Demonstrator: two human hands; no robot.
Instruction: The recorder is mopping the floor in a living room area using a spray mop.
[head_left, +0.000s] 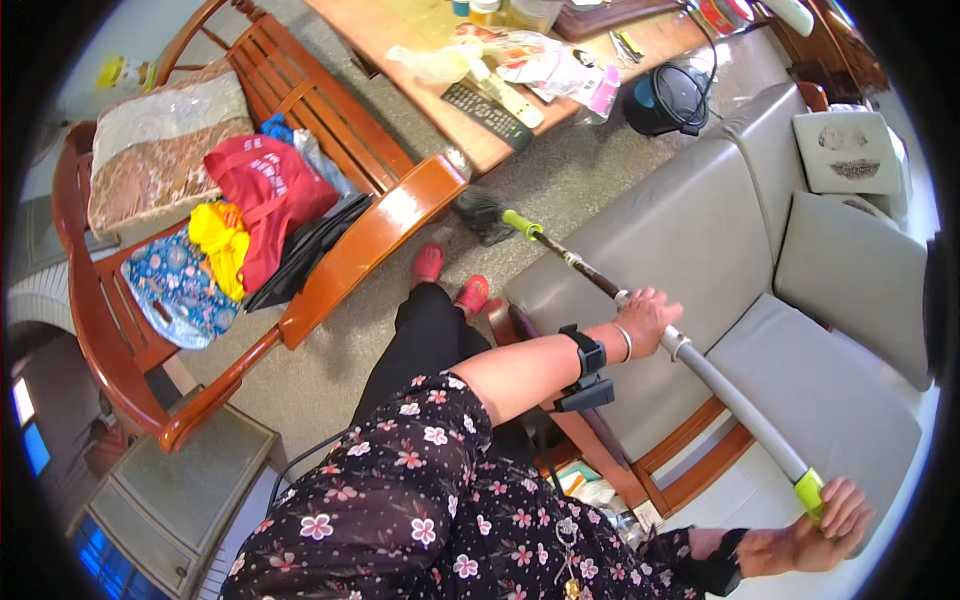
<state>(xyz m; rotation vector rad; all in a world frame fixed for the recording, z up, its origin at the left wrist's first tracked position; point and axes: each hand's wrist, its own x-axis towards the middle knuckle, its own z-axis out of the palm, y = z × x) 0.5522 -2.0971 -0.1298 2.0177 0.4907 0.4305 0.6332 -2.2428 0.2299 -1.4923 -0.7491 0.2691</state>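
A mop with a grey pole (739, 401) slants across the view, its dark mop head (484, 215) on the speckled floor below the wooden armrest. My left hand (646, 322) grips the pole around its middle, near a white collar. At the pole's upper end, my right hand (832, 521) is closed on the bright green grip. Another green sleeve (523, 224) joins the pole to the mop head. The lower pole looks brown and worn. My feet, in pink clogs (472, 294), stand close to the mop head.
A wooden bench (330, 120) on the left holds a red bag (274, 180), cushion and cloths. Grey sofa cushions (660, 202) line the right. Remote controls (487, 116) and plastic packages lie on the wooden table (420, 90). A dark round container (664, 97) stands beside it.
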